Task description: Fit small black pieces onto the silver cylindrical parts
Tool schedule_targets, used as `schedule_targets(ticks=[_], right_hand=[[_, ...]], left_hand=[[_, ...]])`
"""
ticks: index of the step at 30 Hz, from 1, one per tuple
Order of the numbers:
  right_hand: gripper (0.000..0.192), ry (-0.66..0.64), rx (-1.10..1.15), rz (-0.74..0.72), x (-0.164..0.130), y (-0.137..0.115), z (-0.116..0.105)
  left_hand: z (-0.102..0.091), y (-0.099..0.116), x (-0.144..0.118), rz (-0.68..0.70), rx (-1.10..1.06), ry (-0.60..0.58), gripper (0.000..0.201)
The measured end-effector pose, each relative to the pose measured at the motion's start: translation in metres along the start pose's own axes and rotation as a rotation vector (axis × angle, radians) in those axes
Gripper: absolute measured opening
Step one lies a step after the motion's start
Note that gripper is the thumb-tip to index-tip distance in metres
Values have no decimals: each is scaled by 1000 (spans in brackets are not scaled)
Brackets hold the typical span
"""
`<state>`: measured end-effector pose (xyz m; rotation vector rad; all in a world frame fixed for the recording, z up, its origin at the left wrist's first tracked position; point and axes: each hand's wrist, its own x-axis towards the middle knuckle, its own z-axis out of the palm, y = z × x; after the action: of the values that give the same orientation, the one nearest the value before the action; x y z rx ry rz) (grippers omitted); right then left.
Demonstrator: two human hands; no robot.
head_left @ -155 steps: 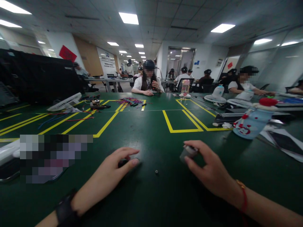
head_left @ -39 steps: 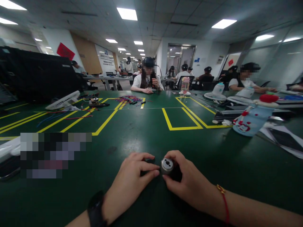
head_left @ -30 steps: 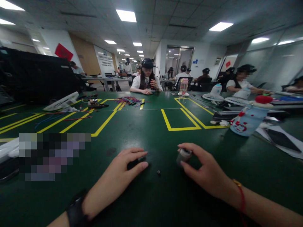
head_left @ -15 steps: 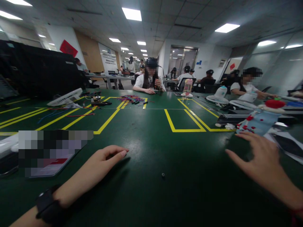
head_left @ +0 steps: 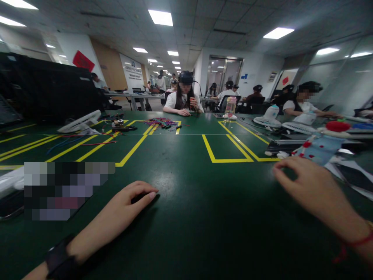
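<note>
While the left hand (head_left: 128, 204) lies low on the green bench (head_left: 186, 217), its palm faces down and its fingers (head_left: 145, 193) curl loosely over a small dark part (head_left: 139, 198), which shows only as a dark sliver between thumb and forefinger; whether the fingers clamp it or merely cover it cannot be told, nor can its long axis or which way it points. That hand's forearm, with a black wrist strap (head_left: 60, 258), runs in from the lower left, so the hand points up and to the right across the bench. Well apart from it, the right hand (head_left: 309, 184) hangs over the right part of the bench with its fingers bent and held apart, pointing left, and nothing can be seen between them. A red cord (head_left: 354, 243) circles its wrist. Just beyond its knuckles a pale blue bottle (head_left: 319, 149) with red marks and a red cap (head_left: 338, 126) leans with its long axis running from lower left up to the right, cap end to the right. Yellow tape lines (head_left: 224, 159) mark boxes on the bench farther off, a white fan (head_left: 80, 122) lies at the left, and a person (head_left: 183, 101) sits at the far edge.
</note>
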<state>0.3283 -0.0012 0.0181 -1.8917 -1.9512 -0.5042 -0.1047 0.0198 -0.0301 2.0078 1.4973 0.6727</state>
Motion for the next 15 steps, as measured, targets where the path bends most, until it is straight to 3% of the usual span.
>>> schedule_targets(ticks=[2, 5, 7, 15], right_hand=[[31, -12, -172, 297, -1, 54, -7], [32, -238, -139, 590, -10, 110, -9], [36, -310, -58, 590, -16, 127, -6], [39, -250, -4, 585, -22, 132, 2]], left_hand=[[1, 1, 0, 17, 6, 2, 33], [2, 2, 0, 31, 4, -15, 34], [2, 2, 0, 29, 1, -17, 33], [2, 1, -2, 21, 15, -27, 30]])
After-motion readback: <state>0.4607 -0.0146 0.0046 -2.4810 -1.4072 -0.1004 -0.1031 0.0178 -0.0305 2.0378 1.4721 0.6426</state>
